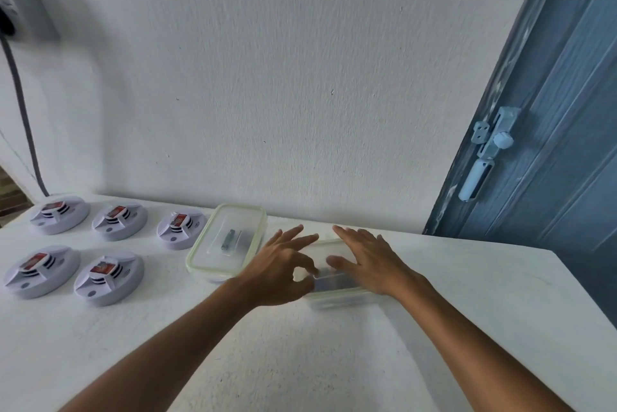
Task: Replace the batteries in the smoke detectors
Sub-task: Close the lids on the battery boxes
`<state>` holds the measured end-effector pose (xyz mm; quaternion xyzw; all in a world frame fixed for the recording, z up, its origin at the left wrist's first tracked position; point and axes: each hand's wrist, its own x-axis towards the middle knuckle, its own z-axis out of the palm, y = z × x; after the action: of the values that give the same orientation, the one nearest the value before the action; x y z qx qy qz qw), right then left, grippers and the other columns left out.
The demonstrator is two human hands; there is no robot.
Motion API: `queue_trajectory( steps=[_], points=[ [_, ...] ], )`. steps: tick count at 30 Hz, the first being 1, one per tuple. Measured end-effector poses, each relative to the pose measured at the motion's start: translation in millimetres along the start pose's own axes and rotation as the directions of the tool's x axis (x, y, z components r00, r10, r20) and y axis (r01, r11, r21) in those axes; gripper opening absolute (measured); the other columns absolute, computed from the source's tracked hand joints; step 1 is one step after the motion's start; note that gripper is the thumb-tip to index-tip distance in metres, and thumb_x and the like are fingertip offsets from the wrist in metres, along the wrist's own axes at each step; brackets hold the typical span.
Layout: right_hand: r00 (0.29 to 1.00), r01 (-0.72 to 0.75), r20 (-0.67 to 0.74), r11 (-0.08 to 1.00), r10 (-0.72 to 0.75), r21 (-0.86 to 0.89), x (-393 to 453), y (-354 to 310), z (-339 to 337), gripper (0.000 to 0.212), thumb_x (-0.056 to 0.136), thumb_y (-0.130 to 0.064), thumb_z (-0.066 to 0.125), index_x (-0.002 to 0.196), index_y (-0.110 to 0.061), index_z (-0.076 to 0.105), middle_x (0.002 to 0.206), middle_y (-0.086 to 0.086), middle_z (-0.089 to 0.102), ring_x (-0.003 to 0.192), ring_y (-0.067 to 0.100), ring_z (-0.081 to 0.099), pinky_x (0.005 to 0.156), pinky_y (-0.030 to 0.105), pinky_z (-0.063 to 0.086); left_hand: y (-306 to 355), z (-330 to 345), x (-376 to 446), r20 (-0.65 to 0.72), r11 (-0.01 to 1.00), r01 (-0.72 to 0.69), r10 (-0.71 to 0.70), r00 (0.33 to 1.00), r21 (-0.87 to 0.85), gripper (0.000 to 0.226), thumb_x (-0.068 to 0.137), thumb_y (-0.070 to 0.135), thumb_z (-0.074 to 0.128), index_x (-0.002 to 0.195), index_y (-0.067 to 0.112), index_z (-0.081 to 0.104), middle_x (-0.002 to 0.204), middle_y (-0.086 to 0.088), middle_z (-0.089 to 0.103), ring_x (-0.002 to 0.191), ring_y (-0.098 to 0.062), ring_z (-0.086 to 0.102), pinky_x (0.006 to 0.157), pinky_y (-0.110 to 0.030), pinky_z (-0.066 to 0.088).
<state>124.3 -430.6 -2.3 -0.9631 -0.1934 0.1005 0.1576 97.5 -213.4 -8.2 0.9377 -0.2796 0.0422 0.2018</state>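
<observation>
Several white smoke detectors (108, 280) with red labels lie in two rows at the left of the white table (334, 361). A clear lidded box (227, 241) with a battery inside stands near the wall. Right of it sits a second clear box (337, 295) holding dark batteries. My left hand (280, 264) hovers at that second box's left end, thumb and forefinger curled near its lid edge; blur hides whether they grip it. My right hand (370, 261) lies flat on its lid with straight fingers.
A white wall rises behind the table. A blue door (551, 144) with a bolt latch stands at the right past the table's edge. A grey cable (23, 111) hangs from a wall box at the upper left.
</observation>
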Motion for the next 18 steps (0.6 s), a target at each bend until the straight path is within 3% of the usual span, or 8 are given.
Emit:
queue_trajectory(
  steps=[4,6,8,10,13,18],
  points=[
    [0.987,0.022,0.160,0.999,-0.025,0.024,-12,0,-12,0.108,0.070,-0.074,0.062,0.153,-0.036,0.005,0.162,-0.002,-0.007,0.149,0.020,-0.007,0.120,0.045,0.006,-10,-2,-1,0.075,0.999,0.049,-0.048,0.996,-0.015,0.062,0.067,0.073,0.059,0.099,0.020,0.065,0.155,-0.002,0.030,0.149,-0.019,0.012,0.118,-0.038,0.009],
    [0.967,0.032,0.255,0.998,-0.015,-0.061,-14,2,-13,0.121,0.063,-0.069,0.073,0.152,-0.035,-0.001,0.160,0.001,-0.020,0.147,0.023,-0.019,0.120,0.048,0.000,-8,-2,-1,0.149,0.996,0.084,-0.078,0.986,-0.029,0.078,0.057,0.080,0.054,0.103,0.018,0.058,0.156,-0.004,0.030,0.148,-0.021,0.016,0.118,-0.036,0.011],
    [0.956,0.035,0.293,0.992,0.003,-0.123,-13,4,-11,0.128,0.060,-0.063,0.078,0.152,-0.034,-0.006,0.158,0.004,-0.026,0.145,0.025,-0.025,0.120,0.050,-0.004,0,-3,2,0.168,0.997,0.073,-0.070,0.983,-0.010,0.081,0.057,0.077,0.063,0.108,0.015,0.055,0.151,-0.006,0.040,0.141,-0.023,0.032,0.113,-0.030,0.024],
    [0.966,0.041,0.259,0.986,0.002,-0.159,-13,5,-9,0.128,0.061,-0.058,0.081,0.153,-0.031,-0.004,0.160,0.005,-0.020,0.146,0.027,-0.020,0.119,0.050,-0.004,6,-2,7,0.132,0.999,0.043,-0.046,0.990,0.027,0.073,0.061,0.064,0.076,0.106,0.012,0.056,0.138,-0.009,0.052,0.127,-0.026,0.047,0.100,-0.023,0.034],
    [0.988,0.050,0.154,0.980,-0.020,-0.195,-14,3,-4,0.119,0.065,-0.054,0.081,0.153,-0.030,0.005,0.162,0.004,-0.003,0.149,0.026,-0.004,0.119,0.047,0.002,7,4,12,0.109,0.993,0.023,-0.036,0.993,0.116,0.079,0.060,0.066,0.077,0.113,0.014,0.052,0.134,-0.005,0.052,0.120,-0.025,0.049,0.094,-0.030,0.045],
    [0.997,0.060,0.055,0.980,-0.050,-0.192,-17,1,0,0.110,0.067,-0.055,0.079,0.152,-0.031,0.013,0.159,-0.001,0.012,0.145,0.023,0.013,0.117,0.039,0.018,6,15,13,0.096,0.973,0.012,-0.035,0.995,0.230,0.094,0.061,0.067,0.074,0.134,0.019,0.042,0.135,0.001,0.049,0.122,-0.022,0.044,0.094,-0.033,0.044]
  ],
)
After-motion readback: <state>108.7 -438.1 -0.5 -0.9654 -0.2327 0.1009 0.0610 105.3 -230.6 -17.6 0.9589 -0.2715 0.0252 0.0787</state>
